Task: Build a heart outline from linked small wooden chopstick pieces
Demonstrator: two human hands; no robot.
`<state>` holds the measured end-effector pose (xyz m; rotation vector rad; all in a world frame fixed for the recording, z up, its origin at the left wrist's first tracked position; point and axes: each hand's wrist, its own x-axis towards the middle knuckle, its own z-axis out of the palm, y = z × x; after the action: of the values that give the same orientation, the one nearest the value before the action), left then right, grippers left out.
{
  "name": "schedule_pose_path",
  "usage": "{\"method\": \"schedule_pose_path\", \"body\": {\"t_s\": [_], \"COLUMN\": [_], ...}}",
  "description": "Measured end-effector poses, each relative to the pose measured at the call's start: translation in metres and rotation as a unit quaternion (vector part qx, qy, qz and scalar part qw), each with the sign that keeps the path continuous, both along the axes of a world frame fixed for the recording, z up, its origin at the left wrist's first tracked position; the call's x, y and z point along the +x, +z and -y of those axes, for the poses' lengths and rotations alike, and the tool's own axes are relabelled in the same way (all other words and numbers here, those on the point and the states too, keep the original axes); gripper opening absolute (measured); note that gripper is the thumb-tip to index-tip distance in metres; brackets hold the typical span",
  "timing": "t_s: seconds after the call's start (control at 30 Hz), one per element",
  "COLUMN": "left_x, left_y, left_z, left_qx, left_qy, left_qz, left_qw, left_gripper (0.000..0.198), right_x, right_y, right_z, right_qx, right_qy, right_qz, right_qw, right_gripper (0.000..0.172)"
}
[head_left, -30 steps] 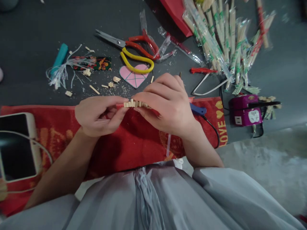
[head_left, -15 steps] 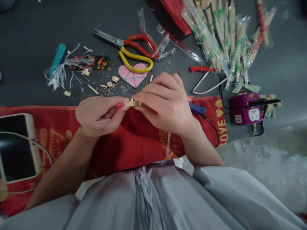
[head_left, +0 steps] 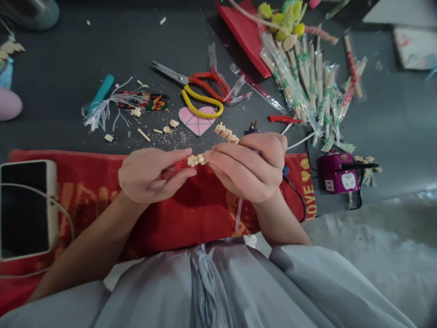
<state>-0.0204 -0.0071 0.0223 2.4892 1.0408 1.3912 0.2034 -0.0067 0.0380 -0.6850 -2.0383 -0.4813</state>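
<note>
My left hand (head_left: pixel 150 175) has its thumb and index finger on either side of the left end of a short strip of pale wooden bits (head_left: pixel 195 160). A bright red patch shows between those fingers; whether it is a held piece or the cloth I cannot tell. My right hand (head_left: pixel 251 166) pinches the strip's other end. Above it, a second row of wooden bits (head_left: pixel 226 133) runs behind its knuckles, its lower end hidden. A blue glue gun (head_left: pixel 251 129) lies mostly hidden behind the right hand. Under both hands is a red towel (head_left: pixel 205 209).
Orange-and-yellow-handled scissors (head_left: pixel 205 98) lie partly over a pink paper heart (head_left: pixel 195 120). Wrapped chopsticks (head_left: pixel 310 77) are heaped at upper right, near a purple box (head_left: pixel 337 172). A phone (head_left: pixel 27 209) rests at left. Wood scraps (head_left: pixel 144 135) and a white-threaded tassel (head_left: pixel 102 109) lie about.
The strip has turned, and more of its face shows between my hands. My right hand has shifted rightward, uncovering the second wooden row. The view has tilted to take in more table at the top.
</note>
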Motion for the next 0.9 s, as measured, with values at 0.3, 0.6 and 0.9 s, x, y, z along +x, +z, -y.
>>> {"method": "schedule_pose_path", "body": {"t_s": [0.3, 0.6, 0.9], "left_x": [0.0039, 0.0043, 0.0049], "left_y": [0.0069, 0.0063, 0.0067], "left_z": [0.0048, 0.0042, 0.0072], "left_qx": [-0.007, -0.017, -0.004], "left_qy": [-0.006, -0.026, -0.015], "left_qz": [-0.003, 0.003, -0.005], "left_qw": [1.0, 1.0, 1.0], "left_gripper": [0.01, 0.016, 0.011], "right_x": [-0.001, -0.0023, -0.002], "right_y": [0.0054, 0.0078, 0.0069], "right_z": [0.0007, 0.0019, 0.002], "right_qx": [0.044, 0.033, 0.027], "right_qy": [-0.014, 0.018, 0.024], "right_qz": [0.025, 0.02, 0.019], "right_qw": [0.999, 0.999, 0.999], "right_gripper": [0.019, 0.018, 0.018]}}
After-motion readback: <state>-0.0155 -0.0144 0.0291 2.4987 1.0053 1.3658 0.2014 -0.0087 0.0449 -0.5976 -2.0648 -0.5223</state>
